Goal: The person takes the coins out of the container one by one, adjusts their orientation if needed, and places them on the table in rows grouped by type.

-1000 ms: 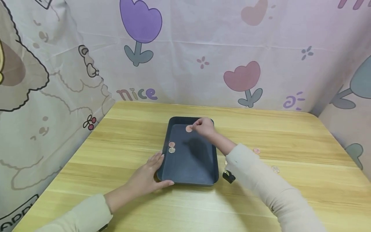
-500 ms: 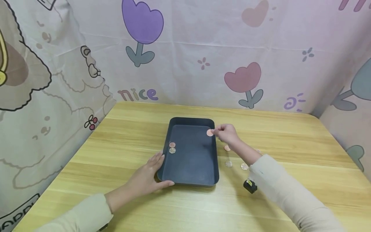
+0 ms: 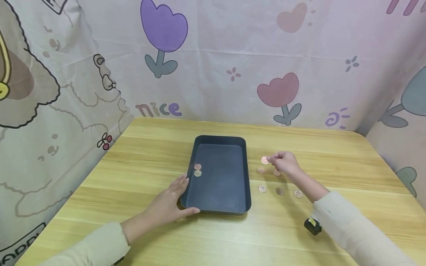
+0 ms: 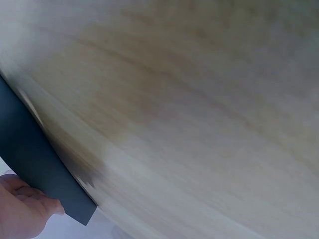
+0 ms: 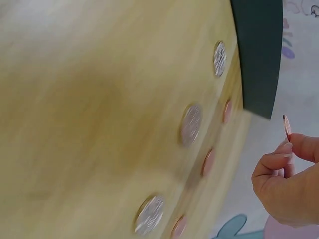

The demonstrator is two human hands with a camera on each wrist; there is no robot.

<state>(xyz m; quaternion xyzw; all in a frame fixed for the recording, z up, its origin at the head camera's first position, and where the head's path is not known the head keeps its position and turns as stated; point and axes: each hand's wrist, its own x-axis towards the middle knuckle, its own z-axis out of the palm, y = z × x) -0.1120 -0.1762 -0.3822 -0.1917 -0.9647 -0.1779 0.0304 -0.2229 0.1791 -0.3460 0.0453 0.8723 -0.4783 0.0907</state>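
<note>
A dark blue-grey tray [image 3: 219, 138] lies on the wooden table [image 3: 149, 155]. Two coins [image 3: 198, 170], one copper and one silvery, sit by its left wall. My left hand [image 3: 171, 199] rests flat at the tray's near-left corner, fingers straight along the side and thumb against the front wall. The left wrist view shows the tray [image 4: 30, 159] and that hand [image 4: 20, 211]. To the tray's right, my right hand [image 3: 284, 163] pinches a copper coin [image 3: 264, 160] above the table. In the right wrist view the copper coin [image 5: 287, 127] stands on edge between my fingertips [image 5: 289, 149].
Several loose coins [image 3: 280, 191], copper and silvery, lie on the table right of the tray, below and beside my right hand; they show as loose coins [image 5: 191, 123] in the right wrist view. Patterned cloth walls [image 3: 233, 66] close in the table's back and sides.
My right hand has carried the copper coin rightwards, from over the tray's far end, across its right wall, to above the loose coins. The left hand and tray have not moved.
</note>
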